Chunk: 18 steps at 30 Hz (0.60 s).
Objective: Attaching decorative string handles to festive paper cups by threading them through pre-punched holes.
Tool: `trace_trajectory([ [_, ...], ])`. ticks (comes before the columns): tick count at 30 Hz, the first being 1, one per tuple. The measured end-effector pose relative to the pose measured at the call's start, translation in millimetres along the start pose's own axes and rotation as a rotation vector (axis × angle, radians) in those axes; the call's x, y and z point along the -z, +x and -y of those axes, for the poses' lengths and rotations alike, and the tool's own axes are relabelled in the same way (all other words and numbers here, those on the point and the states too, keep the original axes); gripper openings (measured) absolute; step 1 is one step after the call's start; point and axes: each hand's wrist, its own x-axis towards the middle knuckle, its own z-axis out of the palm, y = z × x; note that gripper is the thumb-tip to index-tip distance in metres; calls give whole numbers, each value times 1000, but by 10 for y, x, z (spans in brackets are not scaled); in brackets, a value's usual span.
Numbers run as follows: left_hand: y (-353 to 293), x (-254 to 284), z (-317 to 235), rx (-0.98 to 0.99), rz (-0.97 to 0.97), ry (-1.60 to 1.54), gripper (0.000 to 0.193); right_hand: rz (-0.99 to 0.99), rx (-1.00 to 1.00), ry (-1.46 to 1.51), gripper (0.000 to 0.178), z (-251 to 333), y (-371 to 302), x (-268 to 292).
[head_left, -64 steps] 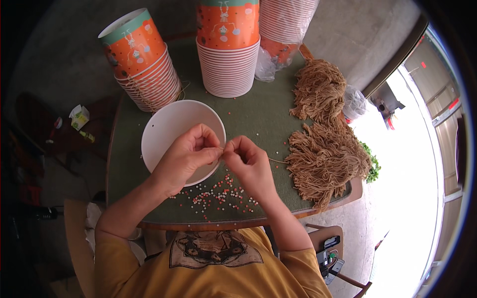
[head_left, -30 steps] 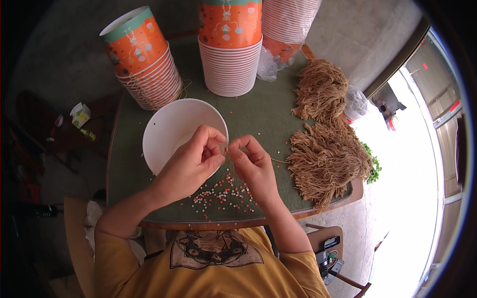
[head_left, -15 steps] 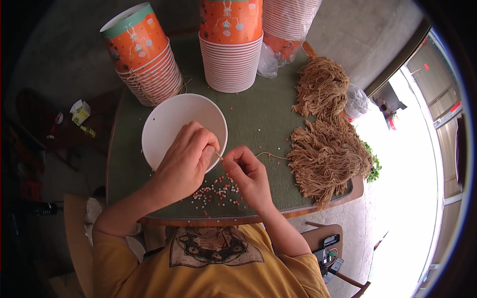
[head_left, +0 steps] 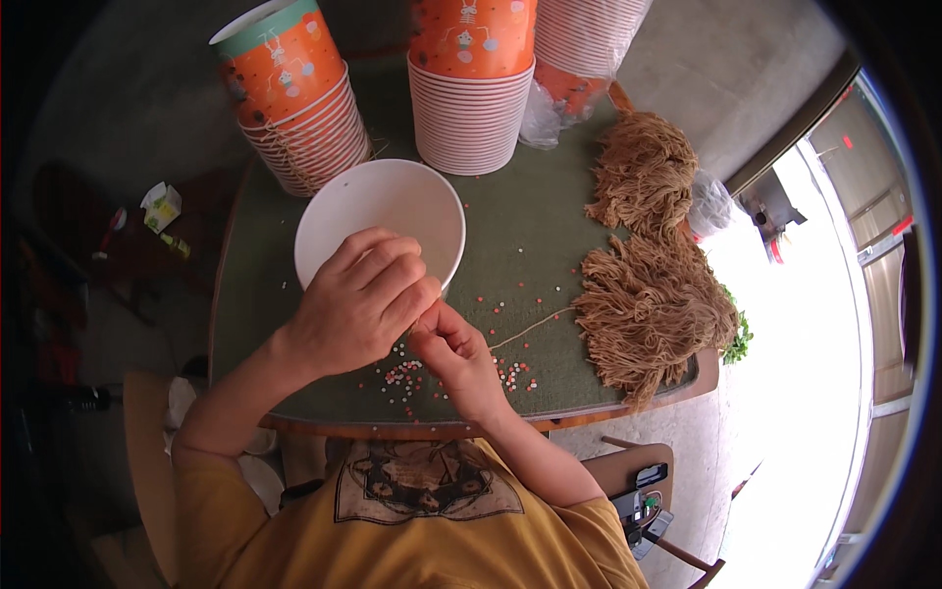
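Observation:
Both my hands meet in front of a white paper bucket (head_left: 432,201) that leans with its open mouth toward me. A tan cord (head_left: 535,327) runs from my right hand (head_left: 461,358) across the green tabletop to a heap of twine (head_left: 643,314). The right thumb and forefinger pinch that cord. Closed fingers of my left hand (head_left: 368,299) press against the right fingertips on the cord; the exact grip is hidden. Small white and orange discs (head_left: 402,378) lie scattered beneath and beside my hands.
Stacks of nested orange buckets stand along the back: a left stack (head_left: 304,128), a middle stack (head_left: 471,108) and a plastic-wrapped right stack (head_left: 589,44). A second twine bundle (head_left: 648,167) lies at the far right. Below the table's right edge is a stool (head_left: 628,471) with devices on it.
My hands have come together, and the short stretch of cord between them is now covered. The bucket, stacks and table have shifted slightly in view.

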Motion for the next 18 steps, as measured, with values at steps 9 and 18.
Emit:
trace_trajectory([
  [9,-727,48,-459,291,-285,-294,32,-154,-52,6,14,1,-464,-52],
  [18,-658,-95,-696,1163,-67,-1439,15,51,-148,-239,16,-114,-479,23],
])
